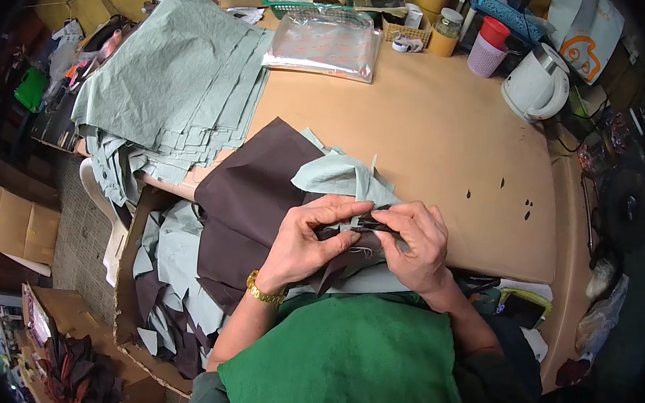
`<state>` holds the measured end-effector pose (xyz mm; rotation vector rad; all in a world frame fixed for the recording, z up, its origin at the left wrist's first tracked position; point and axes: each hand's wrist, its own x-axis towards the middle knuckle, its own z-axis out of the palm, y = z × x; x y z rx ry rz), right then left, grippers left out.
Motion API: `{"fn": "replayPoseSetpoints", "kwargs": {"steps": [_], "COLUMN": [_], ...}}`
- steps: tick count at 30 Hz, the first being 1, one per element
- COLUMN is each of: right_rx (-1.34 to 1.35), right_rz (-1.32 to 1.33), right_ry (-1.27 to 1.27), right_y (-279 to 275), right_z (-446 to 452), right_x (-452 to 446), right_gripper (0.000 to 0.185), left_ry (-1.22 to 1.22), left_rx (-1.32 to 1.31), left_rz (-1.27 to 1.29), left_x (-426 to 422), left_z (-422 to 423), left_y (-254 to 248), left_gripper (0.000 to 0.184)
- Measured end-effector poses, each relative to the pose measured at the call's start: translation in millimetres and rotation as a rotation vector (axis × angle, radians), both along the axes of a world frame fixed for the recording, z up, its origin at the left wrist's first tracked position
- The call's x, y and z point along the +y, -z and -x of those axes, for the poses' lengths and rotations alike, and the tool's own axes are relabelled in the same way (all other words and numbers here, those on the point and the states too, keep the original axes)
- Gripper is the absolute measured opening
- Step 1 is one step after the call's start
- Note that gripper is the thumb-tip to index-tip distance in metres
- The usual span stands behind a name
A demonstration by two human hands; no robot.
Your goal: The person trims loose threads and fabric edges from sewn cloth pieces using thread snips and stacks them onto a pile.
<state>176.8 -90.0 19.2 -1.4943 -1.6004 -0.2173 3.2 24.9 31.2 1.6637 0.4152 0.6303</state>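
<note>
My left hand (pixel 308 239), with a yellow watch or bracelet at the wrist, pinches the gathered edge of the fabric. Close beside it, my right hand (pixel 416 240) has its fingers closed around a small dark object at the same edge, too small to make out. Pale green fabric (pixel 336 176) rises behind my fingertips. Dark brown fabric (pixel 250 195) spreads to the left over the table's front edge. Loose white threads hang below my fingertips.
A stack of pale green cloth (pixel 172 81) lies at the table's left. Behind are a plastic-wrapped packet (pixel 323 44), a jar (pixel 446 34), a pink cup (pixel 487 56) and a white kettle (pixel 534 83). A cardboard box (pixel 128 303) of scraps stands below left.
</note>
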Motion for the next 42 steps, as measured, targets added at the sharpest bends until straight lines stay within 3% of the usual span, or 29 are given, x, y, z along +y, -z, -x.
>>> {"fn": "replayPoseSetpoints", "kwargs": {"steps": [6,11,20,32,42], "right_rx": [-0.058,-0.267,-0.116,-0.363,-0.226], "right_rz": [-0.028,-0.123,-0.098,-0.112,-0.119], "right_ry": [-0.016,-0.005,-0.023,-0.036,-0.062], "right_y": [2.0,5.0,2.9,-4.6,-1.4], "right_z": [1.0,-1.8,-1.7,-5.6,-6.5], "right_x": [2.4,2.5,7.1,2.7,3.4], "right_gripper": [0.035,0.030,0.035,0.029,0.030], "left_ry": [-0.040,-0.079,-0.023,0.040,0.031], "left_rx": [-0.049,0.010,0.072,0.103,0.065], "left_rz": [0.003,-0.015,-0.032,0.066,0.056], "left_x": [-5.1,-5.0,-1.7,6.9,3.7], "left_z": [-2.0,-2.9,-3.4,-2.4,-4.2], "left_y": [-0.6,0.0,-2.4,-2.6,-7.2], "left_gripper": [0.051,0.058,0.058,0.057,0.059]}}
